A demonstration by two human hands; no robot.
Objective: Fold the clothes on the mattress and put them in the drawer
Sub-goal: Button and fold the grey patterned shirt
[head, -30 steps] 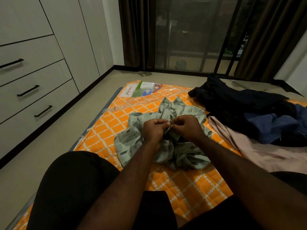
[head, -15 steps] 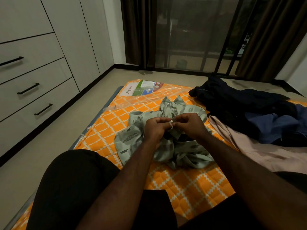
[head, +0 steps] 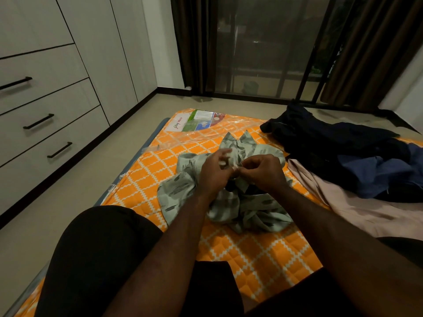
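I'm pinching the crumpled green shirt in my right hand, my left hand blurring beside it, grip unclear. Nothing's folded yet, the clothes pile is waiting off to the right, and the drawers are closed.

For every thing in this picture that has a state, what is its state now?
green shirt, crumpled, not folded, on the mattress
right hand, pinches the shirt
left hand, at the shirt; fingers blurred, grip unclear
dark clothes, unfolded heap
pink garment, spread out, not folded
drawers, all shut
curtains, pulled aside
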